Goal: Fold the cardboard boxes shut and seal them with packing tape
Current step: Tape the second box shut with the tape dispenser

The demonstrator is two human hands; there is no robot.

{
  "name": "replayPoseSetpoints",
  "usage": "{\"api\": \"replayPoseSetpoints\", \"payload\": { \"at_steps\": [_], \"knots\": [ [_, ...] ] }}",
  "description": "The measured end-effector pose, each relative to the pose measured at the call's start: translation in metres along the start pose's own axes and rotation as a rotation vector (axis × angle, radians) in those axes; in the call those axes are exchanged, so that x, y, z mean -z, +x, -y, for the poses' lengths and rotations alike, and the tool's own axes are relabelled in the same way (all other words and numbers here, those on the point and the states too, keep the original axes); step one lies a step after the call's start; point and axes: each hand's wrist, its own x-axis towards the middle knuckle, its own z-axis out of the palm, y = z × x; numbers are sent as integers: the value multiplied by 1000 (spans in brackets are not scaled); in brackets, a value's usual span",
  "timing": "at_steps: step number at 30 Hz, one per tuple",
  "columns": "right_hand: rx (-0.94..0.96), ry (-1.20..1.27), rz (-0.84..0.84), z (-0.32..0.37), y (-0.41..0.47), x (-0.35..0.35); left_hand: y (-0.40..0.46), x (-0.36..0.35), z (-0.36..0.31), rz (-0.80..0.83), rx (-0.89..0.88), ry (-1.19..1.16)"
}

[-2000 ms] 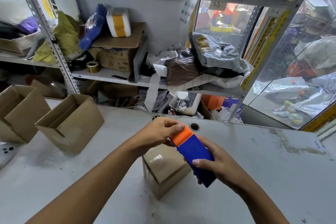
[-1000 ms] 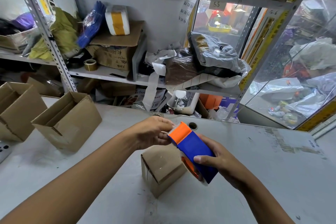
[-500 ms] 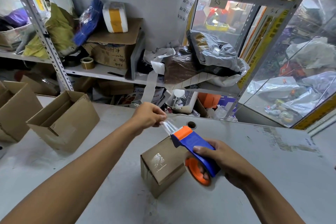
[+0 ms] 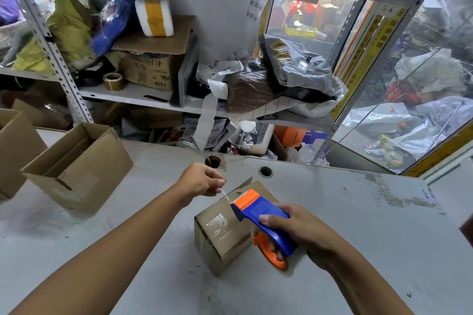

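A small closed cardboard box (image 4: 222,235) stands on the grey table (image 4: 358,250), with shiny clear tape across its near top corner. My right hand (image 4: 297,230) grips a blue and orange tape dispenser (image 4: 261,215) just above the box's right side. My left hand (image 4: 202,181) pinches the free end of the clear tape (image 4: 226,195), stretched a short way from the dispenser's orange mouth, above the box's far edge. One flap (image 4: 244,183) sticks up at the box's far side.
Two open cardboard boxes (image 4: 76,166) (image 4: 15,146) sit at the table's left. A metal shelf rack (image 4: 143,94) packed with parcels, bags and a tape roll (image 4: 114,81) stands behind the table. Two round holes (image 4: 265,171) pierce the table's far edge.
My left hand has pulled the tape end out from the dispenser and away to the left. My right hand has tipped the dispenser down beside the box, showing its orange roll hub.
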Motion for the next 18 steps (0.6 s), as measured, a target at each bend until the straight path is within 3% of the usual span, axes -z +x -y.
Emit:
{"api": "replayPoseSetpoints", "payload": {
  "at_steps": [14, 18],
  "knots": [
    [-48, -17, 2, -2, 14, -11, 2, -4, 34, 84, 125, -150],
    [-87, -5, -10, -7, 18, -11, 4, -9, 39, 77, 55, -34]
  ]
}}
